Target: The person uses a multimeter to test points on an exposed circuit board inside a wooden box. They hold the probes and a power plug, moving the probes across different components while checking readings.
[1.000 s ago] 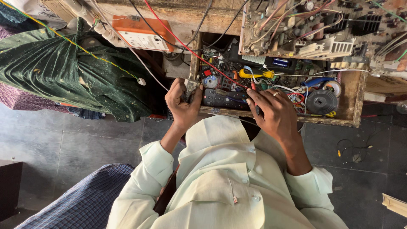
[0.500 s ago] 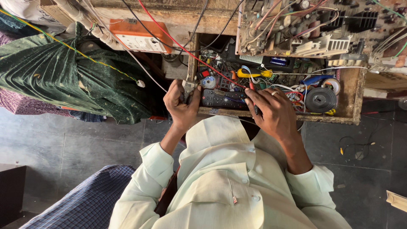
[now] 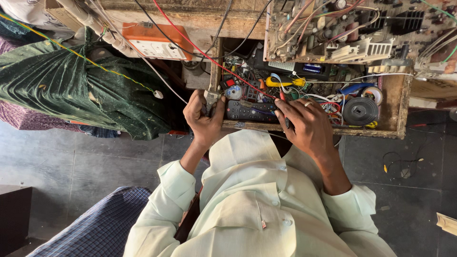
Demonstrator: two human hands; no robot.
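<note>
Two hands, one black remote control (image 3: 248, 111), one black tape roll (image 3: 360, 111), one orange socket box (image 3: 161, 44) at eleven o'clock, one circuit board (image 3: 352, 28).

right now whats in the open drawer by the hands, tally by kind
remote control: 1
roll of black tape: 1
yellow-handled tool: 1
hands at the drawer: 2, left hand and right hand
total: 5; the small tangled parts cannot be counted

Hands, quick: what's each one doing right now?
Left hand: closed around the drawer's left front corner.
Right hand: fingers spread, resting on the black remote in the drawer; no clear grip.
</note>
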